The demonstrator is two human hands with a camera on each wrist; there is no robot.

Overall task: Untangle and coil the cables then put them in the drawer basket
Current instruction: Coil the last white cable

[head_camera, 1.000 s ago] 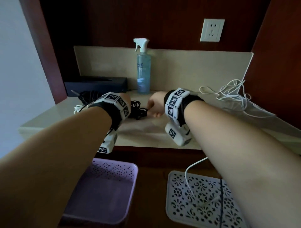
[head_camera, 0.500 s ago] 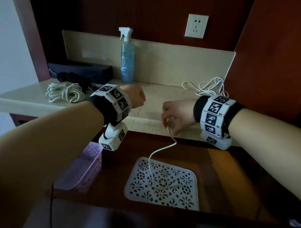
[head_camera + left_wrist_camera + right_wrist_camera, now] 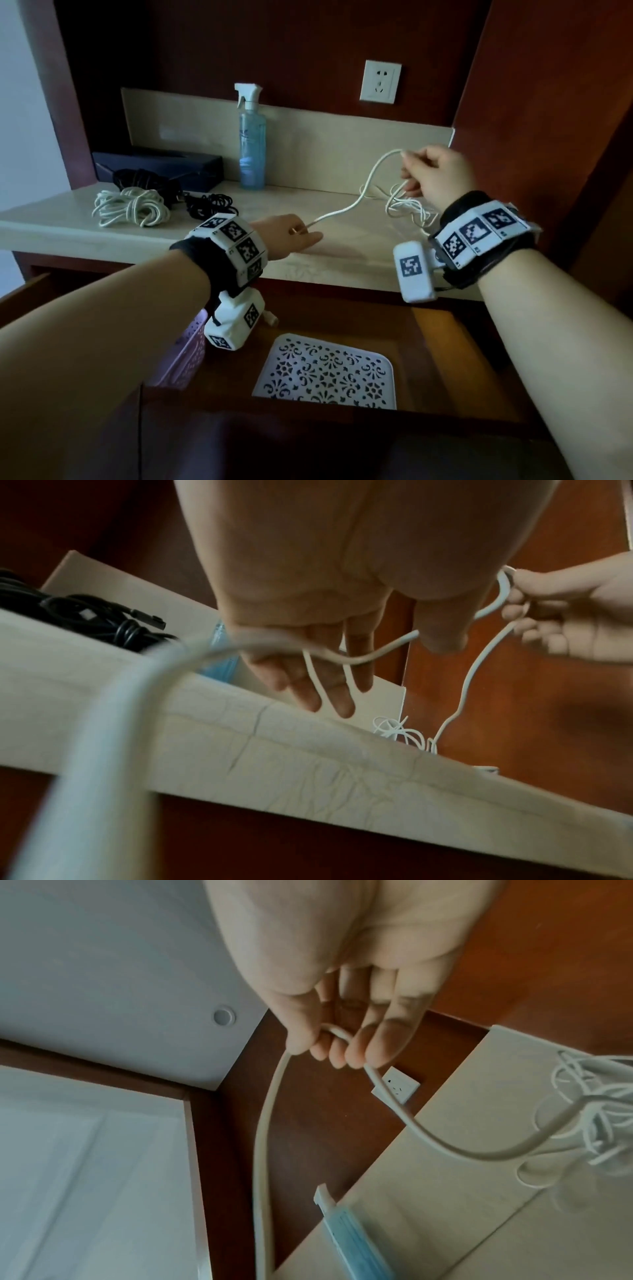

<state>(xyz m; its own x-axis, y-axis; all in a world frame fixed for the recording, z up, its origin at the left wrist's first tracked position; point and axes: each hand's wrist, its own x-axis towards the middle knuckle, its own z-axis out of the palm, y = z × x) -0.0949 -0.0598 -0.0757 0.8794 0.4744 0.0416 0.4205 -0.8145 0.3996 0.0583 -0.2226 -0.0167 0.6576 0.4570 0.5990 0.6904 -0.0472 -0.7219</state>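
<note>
A thin white cable (image 3: 346, 208) runs between my two hands above the pale countertop (image 3: 342, 253). My left hand (image 3: 294, 233) holds it low near the counter's front edge; in the left wrist view the cable (image 3: 377, 653) crosses the fingers under the thumb. Raised at the right, my right hand (image 3: 431, 174) pinches a loop of the cable (image 3: 267, 1123) with curled fingers (image 3: 359, 1047). The rest lies as a loose white tangle (image 3: 407, 209) under the right hand. A white lace-pattern basket (image 3: 325, 370) sits in the open drawer below.
A coiled thick white cord (image 3: 132, 209) and black cables (image 3: 212, 202) lie at the counter's left, by a dark box (image 3: 161, 164). A blue spray bottle (image 3: 251, 144) stands at the back. A purple basket (image 3: 181, 356) is left of the white one. Wooden walls close both sides.
Both hands left the black cables. My right hand lifted the white cable from the drawer edge up over the counter's right side, and my left hand has taken hold of it.
</note>
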